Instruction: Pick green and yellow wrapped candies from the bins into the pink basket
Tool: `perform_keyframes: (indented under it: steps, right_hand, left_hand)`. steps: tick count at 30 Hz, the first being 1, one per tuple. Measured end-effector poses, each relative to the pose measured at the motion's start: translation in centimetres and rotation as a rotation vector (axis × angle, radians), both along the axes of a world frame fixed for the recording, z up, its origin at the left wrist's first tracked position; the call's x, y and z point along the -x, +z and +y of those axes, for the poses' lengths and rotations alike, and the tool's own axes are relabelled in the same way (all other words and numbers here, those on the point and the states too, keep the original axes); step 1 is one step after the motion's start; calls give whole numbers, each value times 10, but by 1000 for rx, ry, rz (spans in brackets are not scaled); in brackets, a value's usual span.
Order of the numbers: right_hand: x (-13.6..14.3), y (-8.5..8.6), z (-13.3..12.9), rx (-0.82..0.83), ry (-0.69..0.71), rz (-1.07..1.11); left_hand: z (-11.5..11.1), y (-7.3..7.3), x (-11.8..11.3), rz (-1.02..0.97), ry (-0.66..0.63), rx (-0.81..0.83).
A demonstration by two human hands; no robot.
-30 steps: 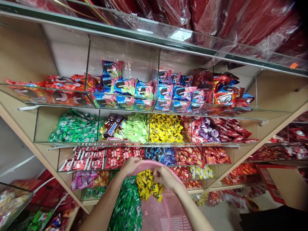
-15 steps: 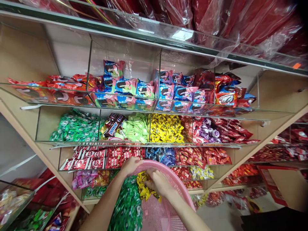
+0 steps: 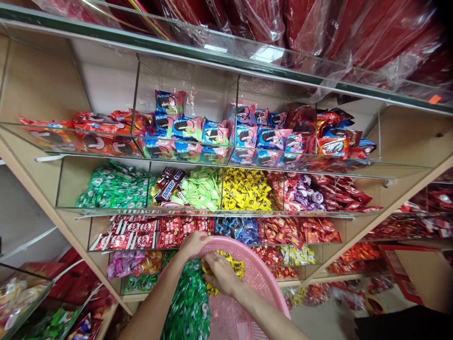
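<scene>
My pink basket (image 3: 264, 278) carries yellow candies (image 3: 235, 267) and green candies (image 3: 187, 302); the glass shelf (image 3: 212, 211) before me carries sorted sweets in compartments.

Left hand (image 3: 193, 244) curled, palm down, forearm reaching forward. Right hand (image 3: 219, 274) fingers bent downward, wrist angled inward.

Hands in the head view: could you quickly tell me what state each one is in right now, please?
Left hand: closed on the rim of the pink basket.
Right hand: curled into the yellow candies; a firm hold cannot be told.
</scene>
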State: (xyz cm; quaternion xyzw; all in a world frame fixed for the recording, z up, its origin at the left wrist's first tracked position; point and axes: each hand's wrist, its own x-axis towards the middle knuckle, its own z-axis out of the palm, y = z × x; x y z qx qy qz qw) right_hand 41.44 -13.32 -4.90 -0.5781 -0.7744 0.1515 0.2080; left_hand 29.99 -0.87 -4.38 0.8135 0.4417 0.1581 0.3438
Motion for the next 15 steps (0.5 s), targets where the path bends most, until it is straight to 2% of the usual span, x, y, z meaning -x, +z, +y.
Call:
perform_keyframes:
  steps: [5, 10, 15]
  right_hand:
    - [2, -3, 1, -2, -35, 34]
    - [-1, 7, -1, -18, -81, 102]
    - [-1, 13, -8, -37, -67, -89]
  left_hand:
    - [0, 1, -1, 26, -2, -4]
    - [-1, 3, -1, 36, 8, 1]
    - [0, 1, -1, -8, -3, 13]
